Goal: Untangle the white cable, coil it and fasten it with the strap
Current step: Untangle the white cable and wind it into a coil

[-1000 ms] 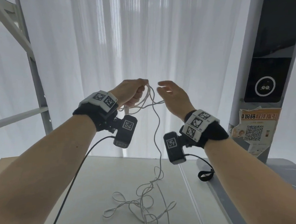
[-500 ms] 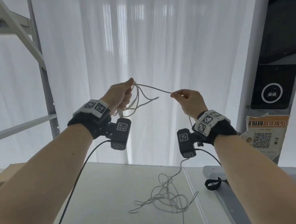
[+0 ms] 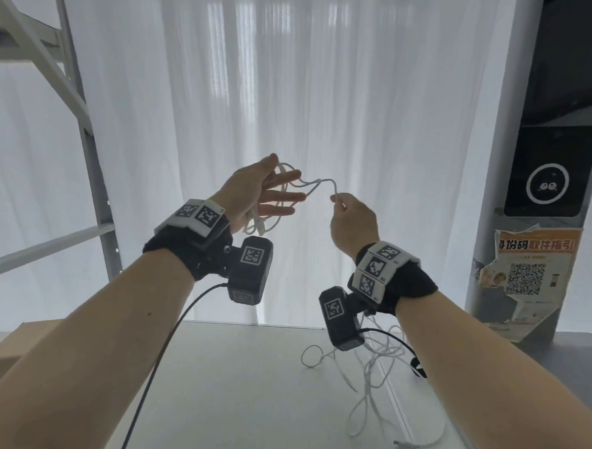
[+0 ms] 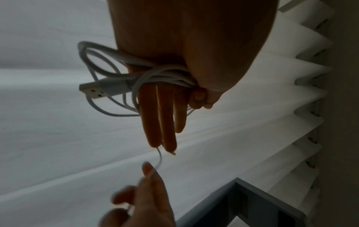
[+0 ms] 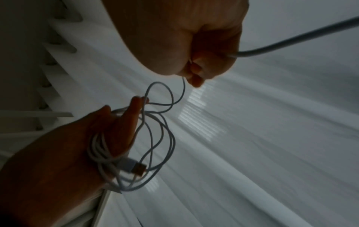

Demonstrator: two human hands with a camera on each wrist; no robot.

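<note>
My left hand (image 3: 255, 191) holds white cable (image 4: 155, 76) loops with fingers (image 4: 161, 122) out straight, my right hand (image 3: 353, 224) at 3 o'clock pinches the next bit, the rest lies tangled on the desk (image 3: 244, 393), so I should wind slowly.

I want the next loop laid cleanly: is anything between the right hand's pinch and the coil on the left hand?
Nothing visible: only slack white cable spans the gap from right hand to left hand.
</note>
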